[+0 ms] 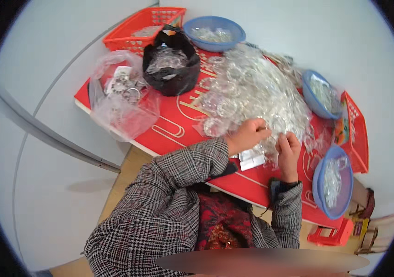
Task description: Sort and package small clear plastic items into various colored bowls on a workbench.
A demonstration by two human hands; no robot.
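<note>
Both hands are pinching clear plastic rings at the near edge of the heap of transparent plastic rings (257,92): left hand (248,135), right hand (289,150); the rings' orientation is unclear.

clear glossy plastic rings (257,92); red glossy table (178,134); blue plastic bowls (333,182); black plastic bag (171,76).
</note>
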